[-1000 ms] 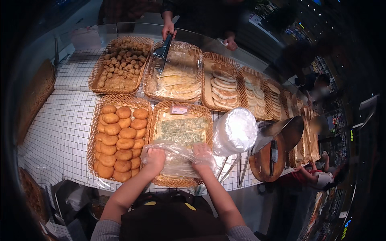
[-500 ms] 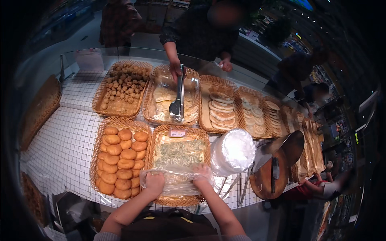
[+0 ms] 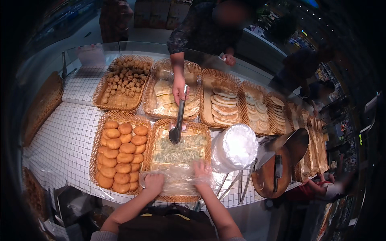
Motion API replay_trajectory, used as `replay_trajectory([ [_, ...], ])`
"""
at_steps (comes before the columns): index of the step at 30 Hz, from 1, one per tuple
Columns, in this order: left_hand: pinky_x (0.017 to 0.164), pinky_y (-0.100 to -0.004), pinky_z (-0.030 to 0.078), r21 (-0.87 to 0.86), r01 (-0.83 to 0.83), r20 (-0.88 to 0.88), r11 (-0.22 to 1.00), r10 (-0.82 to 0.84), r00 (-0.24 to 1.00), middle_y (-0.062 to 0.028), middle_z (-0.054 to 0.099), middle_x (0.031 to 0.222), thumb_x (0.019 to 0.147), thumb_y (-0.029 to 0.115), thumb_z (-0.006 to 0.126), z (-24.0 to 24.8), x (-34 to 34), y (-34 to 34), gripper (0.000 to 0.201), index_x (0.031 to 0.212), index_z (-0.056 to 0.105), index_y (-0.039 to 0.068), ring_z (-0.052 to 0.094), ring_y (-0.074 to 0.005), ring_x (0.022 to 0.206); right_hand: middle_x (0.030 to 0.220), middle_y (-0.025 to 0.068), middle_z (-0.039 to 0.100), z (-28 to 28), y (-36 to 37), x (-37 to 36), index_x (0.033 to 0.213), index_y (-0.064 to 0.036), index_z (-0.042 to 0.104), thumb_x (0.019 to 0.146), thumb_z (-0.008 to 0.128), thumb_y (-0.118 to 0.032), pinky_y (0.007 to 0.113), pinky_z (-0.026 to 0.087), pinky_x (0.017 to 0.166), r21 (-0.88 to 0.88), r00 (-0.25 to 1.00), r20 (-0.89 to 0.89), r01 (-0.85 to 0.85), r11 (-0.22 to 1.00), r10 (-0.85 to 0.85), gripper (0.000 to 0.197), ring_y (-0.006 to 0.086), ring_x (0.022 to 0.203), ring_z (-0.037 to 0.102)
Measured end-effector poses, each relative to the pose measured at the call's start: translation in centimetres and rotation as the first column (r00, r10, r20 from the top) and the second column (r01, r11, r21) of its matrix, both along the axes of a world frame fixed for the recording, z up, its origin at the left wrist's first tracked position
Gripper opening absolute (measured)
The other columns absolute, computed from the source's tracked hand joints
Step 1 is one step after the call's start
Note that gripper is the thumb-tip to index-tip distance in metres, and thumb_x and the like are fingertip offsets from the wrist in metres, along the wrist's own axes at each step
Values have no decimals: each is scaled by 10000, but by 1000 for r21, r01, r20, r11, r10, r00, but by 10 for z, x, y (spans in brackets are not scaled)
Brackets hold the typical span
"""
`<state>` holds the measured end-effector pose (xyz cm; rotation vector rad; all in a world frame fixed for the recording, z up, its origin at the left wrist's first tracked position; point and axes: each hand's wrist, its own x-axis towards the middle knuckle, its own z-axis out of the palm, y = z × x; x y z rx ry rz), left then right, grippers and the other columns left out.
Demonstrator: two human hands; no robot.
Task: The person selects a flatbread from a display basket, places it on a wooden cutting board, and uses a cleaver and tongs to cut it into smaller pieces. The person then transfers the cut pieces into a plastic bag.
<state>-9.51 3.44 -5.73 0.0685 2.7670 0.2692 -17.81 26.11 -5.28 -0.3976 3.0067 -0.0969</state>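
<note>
A clear plastic bag [image 3: 177, 170] is stretched between my hands over the near end of a wicker basket [image 3: 209, 149] that holds flat pastries with green filling [image 3: 179, 155]. My left hand [image 3: 154, 184] is closed on the bag's left end. My right hand [image 3: 201, 173] grips the right end, its fingers partly covered by the film. Across the counter a person's hand [image 3: 179, 89] holds metal tongs [image 3: 180, 116], their tips over the green-filled pastries. To the left, round golden buns [image 3: 120, 160] are stacked in another basket.
A roll of white plastic bags [image 3: 235, 148] stands right of the basket. Beyond it lie a round wooden board [image 3: 267, 176] and a knife [image 3: 278, 170]. Baskets of flatbreads [image 3: 225, 105] and small brown balls [image 3: 124, 82] line the back, behind a glass guard [image 3: 144, 50].
The other person's tongs have come nearer, from the folded flatbreads at the back to above the green-filled pastries. My hands keep about the same place on the bag.
</note>
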Motion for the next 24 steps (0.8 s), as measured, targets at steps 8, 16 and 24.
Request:
replay_trajectory([
  [8, 711, -445, 494, 130, -34, 94, 991, 22, 995, -125, 684, 832, 742, 137, 615, 16, 3, -6, 202, 934, 643, 82, 664, -319, 809, 1452, 64, 425, 2, 11, 41, 1278, -205, 582, 680, 680, -191, 436, 207, 1061, -9, 939, -341, 45, 999, -46, 606, 343, 1362, 309],
  [16, 784, -427, 460, 205, 29, -278, 978, 30, 960, -142, 643, 938, 695, 78, 627, 60, -2, -4, 282, 974, 601, 55, 634, -305, 887, 1147, 111, 608, 59, 27, 105, 1156, -96, 631, 676, 649, -224, 477, 358, 967, -306, 852, -471, 85, 948, -229, 497, 325, 1099, 513],
  [24, 851, -416, 439, 377, 71, -471, 924, 125, 873, -134, 641, 959, 717, 21, 604, 79, -4, -8, 416, 1133, 603, 32, 610, -320, 904, 1104, 114, 642, 53, 35, 125, 1120, -178, 650, 670, 682, -251, 440, 452, 720, -474, 918, -378, -78, 877, -122, 457, 328, 833, 572],
])
